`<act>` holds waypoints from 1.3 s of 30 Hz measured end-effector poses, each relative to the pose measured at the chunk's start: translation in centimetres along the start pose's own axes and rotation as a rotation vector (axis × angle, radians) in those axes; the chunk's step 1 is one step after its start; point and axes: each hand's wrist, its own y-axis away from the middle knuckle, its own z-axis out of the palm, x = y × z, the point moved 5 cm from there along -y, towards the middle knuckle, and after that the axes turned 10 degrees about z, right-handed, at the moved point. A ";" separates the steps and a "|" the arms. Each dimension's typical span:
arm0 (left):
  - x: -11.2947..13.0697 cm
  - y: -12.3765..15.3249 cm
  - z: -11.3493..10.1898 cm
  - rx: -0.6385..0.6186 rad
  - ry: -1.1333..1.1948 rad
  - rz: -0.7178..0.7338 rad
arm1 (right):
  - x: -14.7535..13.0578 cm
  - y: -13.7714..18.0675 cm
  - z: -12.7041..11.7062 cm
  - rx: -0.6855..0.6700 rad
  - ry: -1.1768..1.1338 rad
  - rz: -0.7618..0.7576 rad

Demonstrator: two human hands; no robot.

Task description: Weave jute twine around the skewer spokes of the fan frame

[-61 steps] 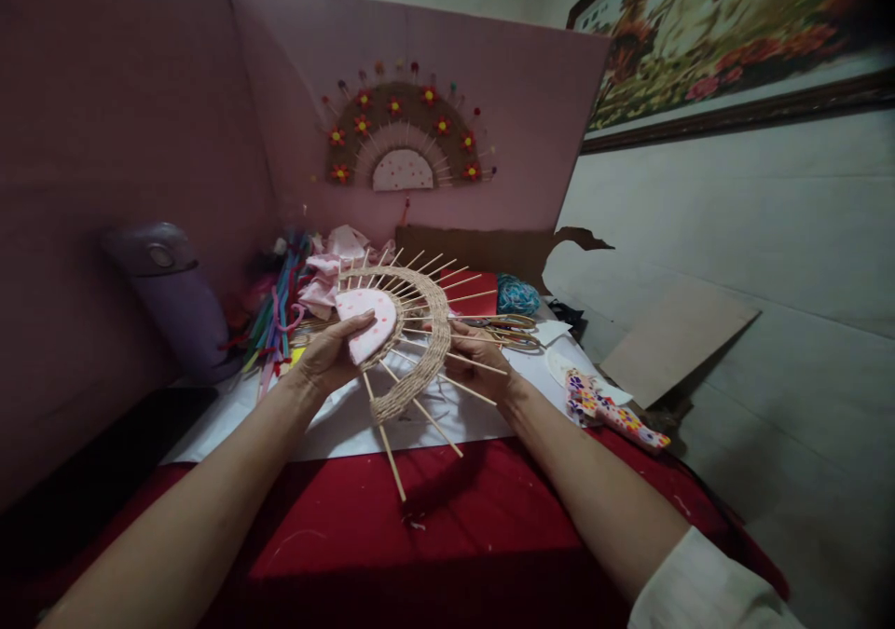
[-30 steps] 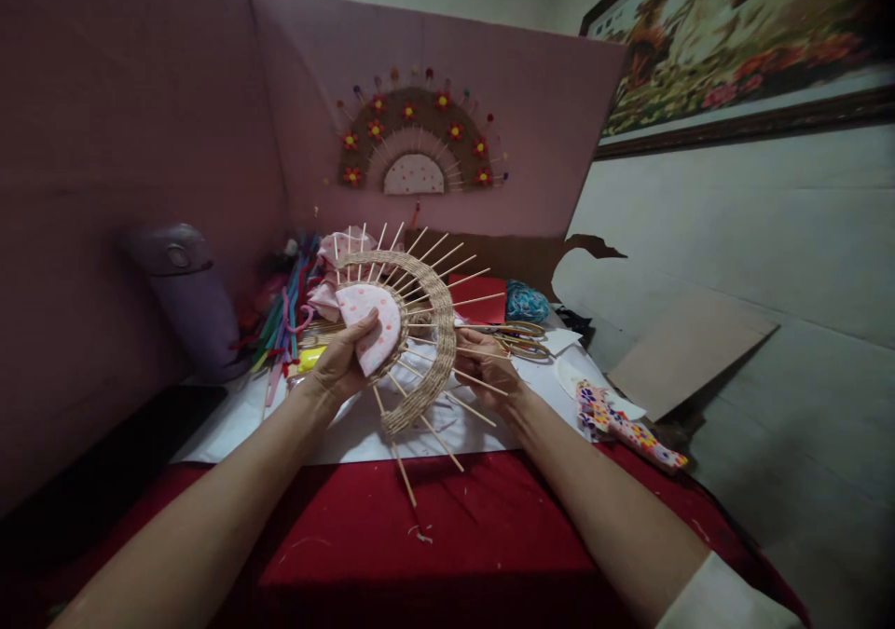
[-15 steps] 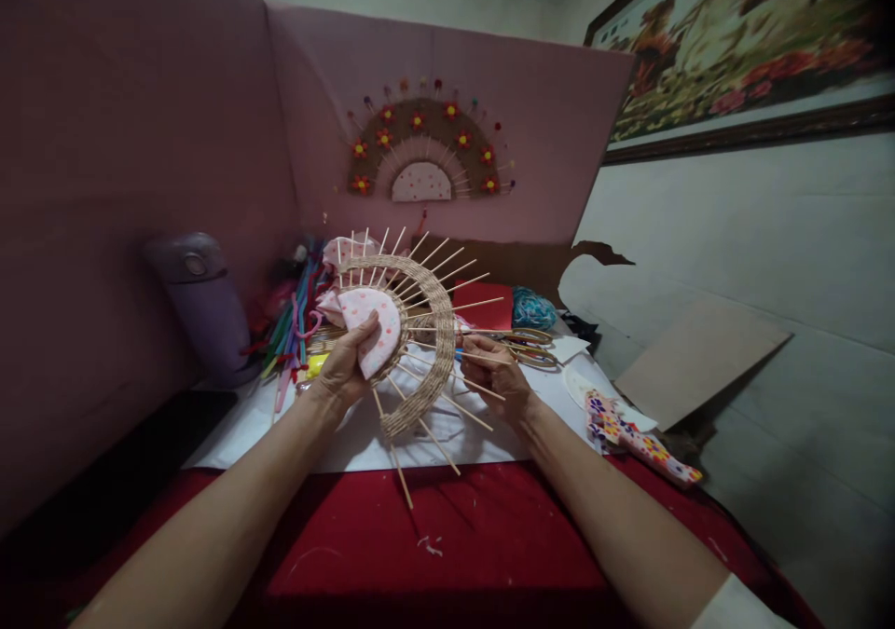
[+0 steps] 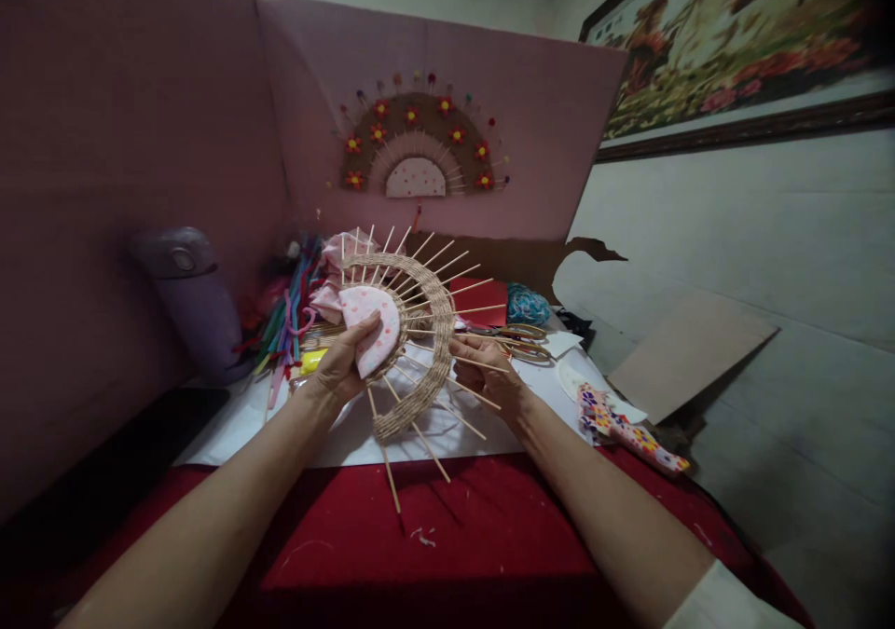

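A half-round woven fan (image 4: 442, 331) of tan cord, with thin sticks radiating outward, is held tilted above the table. At its centre is a white half-disc (image 4: 370, 317) with pink dots. My left hand (image 4: 342, 368) grips this half-disc, its thumb lying on the front. At the outer right side, my right hand (image 4: 489, 375) is closed among the sticks, fingertips against the edge of the woven band. Whether it pinches the band or just a stick is partly hidden.
Scissors (image 4: 524, 342), a ball of teal yarn (image 4: 528, 305) and red sheet (image 4: 482, 301) lie behind the fan. Coloured pipe cleaners (image 4: 283, 331) and a purple bottle (image 4: 192, 303) stand left. Flowered fabric (image 4: 629, 429) is at right. A finished-looking fan (image 4: 416, 135) hangs on the pink panel.
My right hand has moved slightly left and in against the woven band. The fan has turned a little, and the whole view has shifted slightly.
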 end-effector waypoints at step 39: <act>1.7 -1.0 -1.0 0.047 0.054 0.148 | 0.7 -0.4 -2.2 0.210 -0.110 0.046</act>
